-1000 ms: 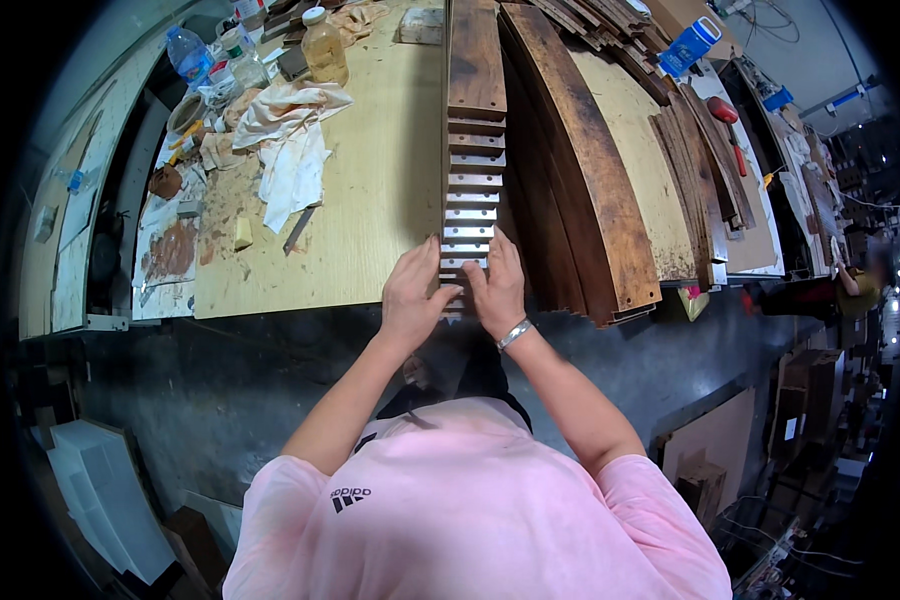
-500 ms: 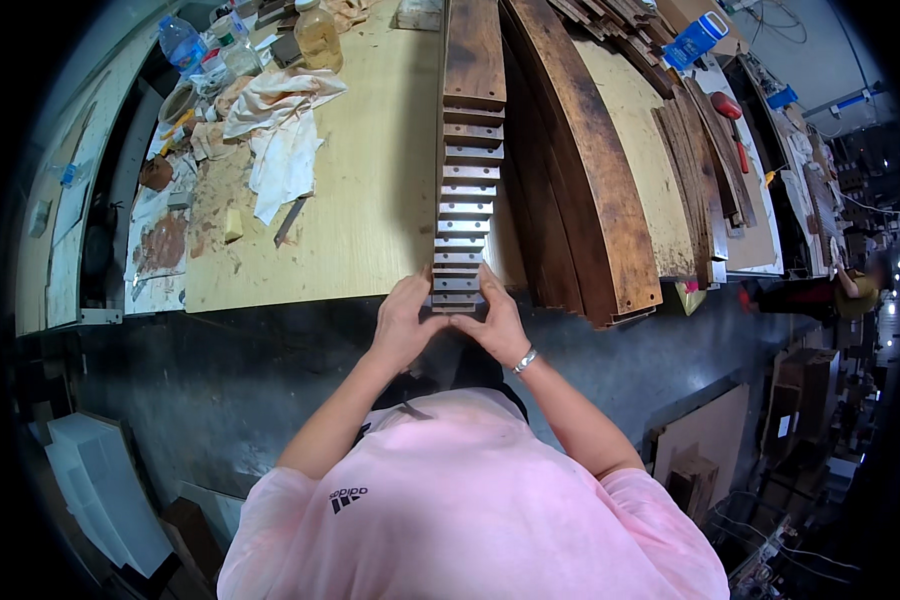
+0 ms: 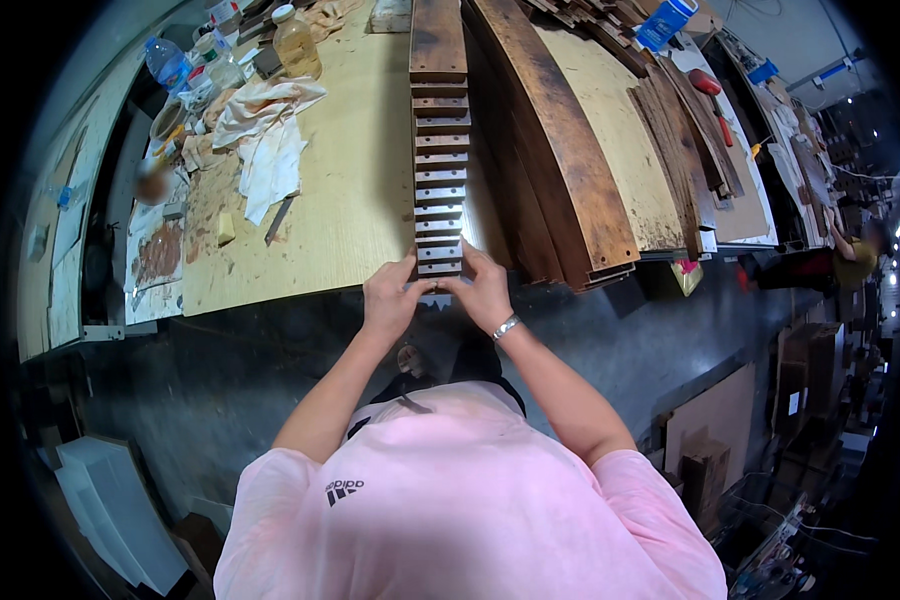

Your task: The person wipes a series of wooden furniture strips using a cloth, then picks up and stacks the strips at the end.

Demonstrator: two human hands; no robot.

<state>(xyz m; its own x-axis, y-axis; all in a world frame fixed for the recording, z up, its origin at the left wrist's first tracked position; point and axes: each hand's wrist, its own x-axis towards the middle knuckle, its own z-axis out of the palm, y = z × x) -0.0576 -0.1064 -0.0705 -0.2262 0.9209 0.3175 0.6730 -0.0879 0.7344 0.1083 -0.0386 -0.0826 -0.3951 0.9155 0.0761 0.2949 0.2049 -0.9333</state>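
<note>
A tall stack of dark brown wooden boards (image 3: 438, 45) lies lengthwise on the table, running away from me. Its near ends are staggered like steps, and each step shows small round holes. My left hand (image 3: 390, 296) is closed on the left side of the lowest near end. On the other side, my right hand (image 3: 482, 293) grips the same end, fingers along the edge. Both thumbs point inward across the end face and nearly meet. The far ends of the boards run out of the picture.
Right of the stack stands another pile of long dark boards (image 3: 560, 130). Thin wood strips (image 3: 675, 150) and a red-handled tool (image 3: 705, 82) lie farther right. Bottles, including a jar of yellowish liquid (image 3: 297, 45), and a white rag (image 3: 270, 145) sit at left. A person (image 3: 850, 265) stands far right.
The whole view has shifted, so the table and boards sit farther up and left. My hands stay at the stack's near end, and my thumbs now cover more of its lowest edge.
</note>
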